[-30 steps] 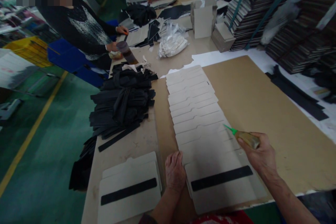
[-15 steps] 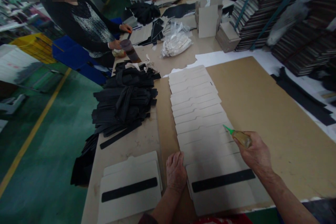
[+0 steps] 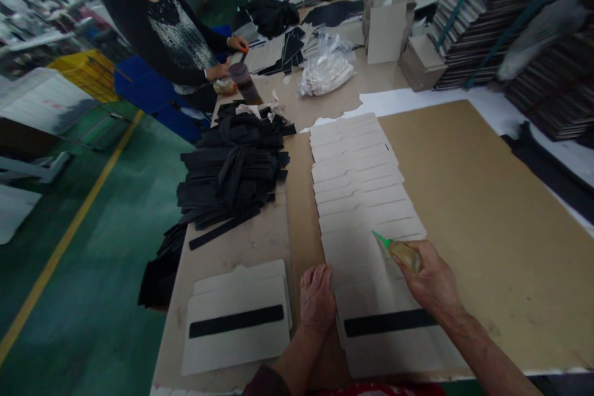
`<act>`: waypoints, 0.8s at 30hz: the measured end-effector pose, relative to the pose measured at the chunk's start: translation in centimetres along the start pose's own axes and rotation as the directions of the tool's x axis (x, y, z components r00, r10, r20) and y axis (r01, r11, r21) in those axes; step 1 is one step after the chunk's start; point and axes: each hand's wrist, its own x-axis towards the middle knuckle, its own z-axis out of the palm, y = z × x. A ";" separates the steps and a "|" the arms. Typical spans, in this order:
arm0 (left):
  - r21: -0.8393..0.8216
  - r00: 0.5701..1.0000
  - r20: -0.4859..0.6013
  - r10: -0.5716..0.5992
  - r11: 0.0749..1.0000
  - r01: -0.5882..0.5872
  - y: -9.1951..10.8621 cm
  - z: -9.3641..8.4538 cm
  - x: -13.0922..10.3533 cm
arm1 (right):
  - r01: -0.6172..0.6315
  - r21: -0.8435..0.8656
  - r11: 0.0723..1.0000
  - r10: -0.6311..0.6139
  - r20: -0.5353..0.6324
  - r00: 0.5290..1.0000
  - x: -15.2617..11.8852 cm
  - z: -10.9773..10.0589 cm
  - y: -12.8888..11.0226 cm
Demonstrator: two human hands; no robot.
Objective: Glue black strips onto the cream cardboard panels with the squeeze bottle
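Observation:
My right hand is wrapped round a glue bottle, a squeeze bottle with brownish contents and a green nozzle. Its tip points left, just above a row of overlapping pale grey cardboard pieces. My left hand lies against the left edge of the row, fingers bent slightly and nothing held in them. On the nearest cardboard piece, below both hands, lies a black strip; my right forearm crosses near its right end. Left of my left hand, another cardboard stack has a black strip across it.
A heap of black strips lies on the table's left side. Behind it stand a jar of brown liquid and a plastic bag. A co-worker is at the far left. Tall strapped board stacks rise at the back right.
My right hand has moved left with the glue bottle, carrying the nozzle from near the row's right edge toward its middle. My left hand stays at the row's edge. The view has shifted slightly.

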 end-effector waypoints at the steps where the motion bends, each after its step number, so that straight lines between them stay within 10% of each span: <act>1: -0.001 1.000 0.001 0.000 1.000 0.000 0.0 0.0 0.0 | 0.003 -0.001 1.000 -0.003 0.000 1.000 -0.1 0.1 -0.1; 24: -0.014 1.000 -0.010 -0.010 1.000 0.010 0.4 0.0 -0.1 | 0.124 -0.017 0.992 -0.121 0.121 0.985 -0.1 2.2 -2.3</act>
